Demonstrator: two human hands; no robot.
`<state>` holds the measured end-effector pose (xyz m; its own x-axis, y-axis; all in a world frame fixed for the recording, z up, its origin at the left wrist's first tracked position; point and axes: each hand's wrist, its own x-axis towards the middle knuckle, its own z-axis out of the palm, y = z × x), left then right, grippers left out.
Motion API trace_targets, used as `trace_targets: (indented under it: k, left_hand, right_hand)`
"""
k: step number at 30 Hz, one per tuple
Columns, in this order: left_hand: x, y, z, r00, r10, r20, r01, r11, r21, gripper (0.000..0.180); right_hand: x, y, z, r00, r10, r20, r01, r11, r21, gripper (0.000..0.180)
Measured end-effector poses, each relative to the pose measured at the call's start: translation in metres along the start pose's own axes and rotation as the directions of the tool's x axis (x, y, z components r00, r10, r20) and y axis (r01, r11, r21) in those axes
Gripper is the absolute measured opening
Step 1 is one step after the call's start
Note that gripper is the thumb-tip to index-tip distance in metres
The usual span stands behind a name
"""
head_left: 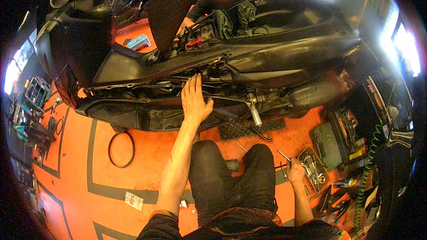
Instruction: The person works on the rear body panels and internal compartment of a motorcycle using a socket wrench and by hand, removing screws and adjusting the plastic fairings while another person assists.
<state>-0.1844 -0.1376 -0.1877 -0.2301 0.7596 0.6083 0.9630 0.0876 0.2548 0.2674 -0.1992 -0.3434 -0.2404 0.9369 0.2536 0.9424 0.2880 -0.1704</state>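
My left hand [195, 102] lies flat with its fingers stretched out on the side of a dark scooter [267, 58], along the gap between its body panel and the footboard [169, 118]. Nothing shows in that hand. Low on the right, my right hand [296, 172] is closed round a slim metal rod-like tool [283, 155], whose working end I cannot make out. Beside this hand sits a tray of wrenches [315, 169]. Out of the scooter's near side sticks a metal foot peg [255, 114]. Dark green cloth [246, 15] lies in its open seat compartment.
Across the scooter a person [215, 6] leans in, one hand by the battery area. A drive belt [121, 150] and a paper [134, 200] lie on the orange floor. A green coiled hose [368, 169] hangs at the right; tools [33, 102] stand far left.
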Motion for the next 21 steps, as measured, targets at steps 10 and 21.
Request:
trace_targets:
  k: [10, 21]
  left_hand:
    - [0.001, 0.003, -0.002, 0.999, -0.002, -0.036, 0.001, 1.000, -0.022, 0.091]
    - [0.002, 0.004, -0.002, 0.999, -0.037, -0.009, 0.037, 0.997, -0.067, 0.086]
  right_hand:
    - [-0.007, -0.016, 0.010, 0.986, -0.125, -0.111, 0.119, 0.991, -0.063, 0.020]
    - [-0.002, -0.002, 0.000, 0.974, -0.207, 0.095, 0.211, 0.977, -0.034, 0.016]
